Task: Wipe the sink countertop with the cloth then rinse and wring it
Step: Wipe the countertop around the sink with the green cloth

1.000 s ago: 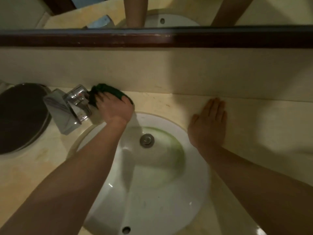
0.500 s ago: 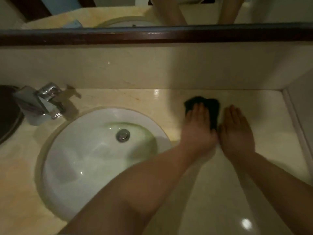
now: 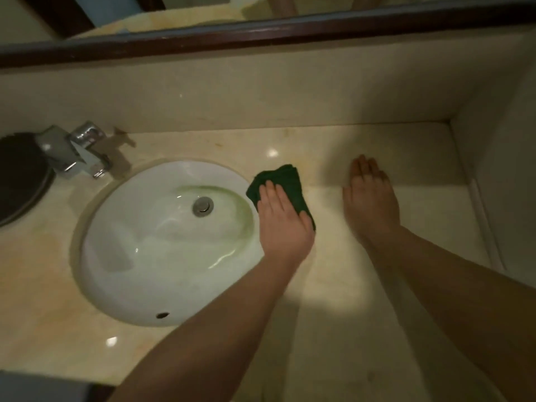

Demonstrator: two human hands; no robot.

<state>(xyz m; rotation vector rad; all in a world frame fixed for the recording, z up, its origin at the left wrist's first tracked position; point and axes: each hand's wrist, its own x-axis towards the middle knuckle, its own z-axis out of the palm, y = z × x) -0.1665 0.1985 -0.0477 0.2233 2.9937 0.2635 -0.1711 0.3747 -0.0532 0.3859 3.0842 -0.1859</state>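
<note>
A dark green cloth point(image 3: 285, 181) lies folded on the beige marble countertop point(image 3: 333, 300), just right of the white oval sink point(image 3: 139, 250). My left hand point(image 3: 282, 219) presses flat on top of the cloth, fingers pointing away from me, at the basin's right rim. My right hand point(image 3: 369, 201) rests palm down on the bare counter further right, fingers together, holding nothing. The sink has a metal drain point(image 3: 203, 206) and a greenish stain around it.
A chrome faucet point(image 3: 77, 152) stands at the sink's back left, with a dark round lid point(image 3: 20, 178) beside it at the left edge. A backsplash and a wood-framed mirror point(image 3: 261, 33) run along the back. A side wall point(image 3: 504, 169) closes off the counter's right end.
My left hand slid the cloth from beside the faucet over to the right side of the counter, then back left to the basin's right rim. My right hand stayed flat on the counter.
</note>
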